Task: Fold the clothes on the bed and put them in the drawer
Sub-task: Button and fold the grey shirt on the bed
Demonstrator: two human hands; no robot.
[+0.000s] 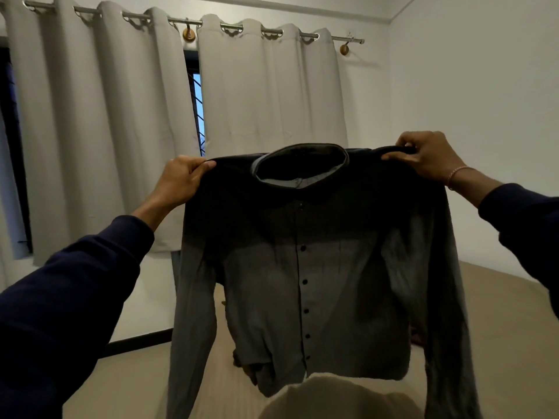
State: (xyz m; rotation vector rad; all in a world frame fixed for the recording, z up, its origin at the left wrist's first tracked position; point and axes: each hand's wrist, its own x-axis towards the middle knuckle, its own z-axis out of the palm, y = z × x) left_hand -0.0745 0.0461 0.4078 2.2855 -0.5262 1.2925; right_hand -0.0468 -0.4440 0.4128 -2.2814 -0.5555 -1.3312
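Grey shirt held up by both shoulders above the bed.

Pale curtains (pixel 99 122) cover the window behind; the beige bed (pixel 496 343) lies below. The buttoned, long-sleeved shirt (pixel 317 282) hangs spread in the air, front toward the camera, sleeves dangling. The left hand (pixel 181 179) has a closed grip pinching one shoulder seam, and the right hand (pixel 423 158) pinches the other.
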